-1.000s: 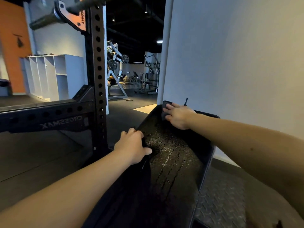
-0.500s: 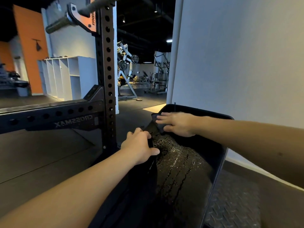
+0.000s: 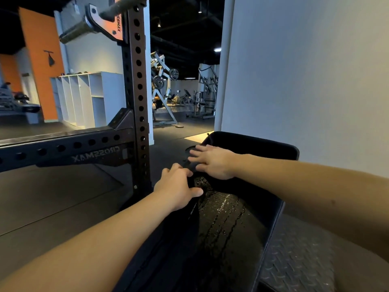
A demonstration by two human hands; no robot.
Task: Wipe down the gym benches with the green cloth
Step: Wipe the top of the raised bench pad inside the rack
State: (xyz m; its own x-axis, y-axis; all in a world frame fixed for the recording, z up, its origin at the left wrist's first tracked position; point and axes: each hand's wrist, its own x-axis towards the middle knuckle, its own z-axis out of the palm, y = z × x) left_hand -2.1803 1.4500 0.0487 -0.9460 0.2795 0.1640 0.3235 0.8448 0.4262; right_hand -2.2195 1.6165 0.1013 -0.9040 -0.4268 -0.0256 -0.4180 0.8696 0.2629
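- Two bare hands work at the raised end of a black padded bench (image 3: 227, 228), which runs from the bottom of the head view up toward a pale wall (image 3: 305, 81).
- Left hand (image 3: 176, 188): fingers curled over the bench's left edge and clamped on it, thumb (image 3: 196, 192) lying on the top surface.
- Right hand (image 3: 212, 162): palm down, fingers (image 3: 196, 153) straight and slightly spread, pressing flat on a cloth (image 3: 190, 151).
- Cloth: lies at the upper left corner of the bench, mostly hidden under the right hand; only a dark edge shows past the fingertips, and its colour cannot be told in this light.
- Bench surface: wet, with shining droplets and streaks running down the middle of the pad below both hands.
- Several surrounding items: a dark steel rack (image 3: 136, 91) with rows of holes stands just left of the bench, with a grey bar (image 3: 73, 33) resting in its hook; white open shelves (image 3: 90, 98) stand against the far wall; a weight machine (image 3: 163, 81) stands well behind; a patterned metal floor plate (image 3: 299, 260) lies to the right of the bench.
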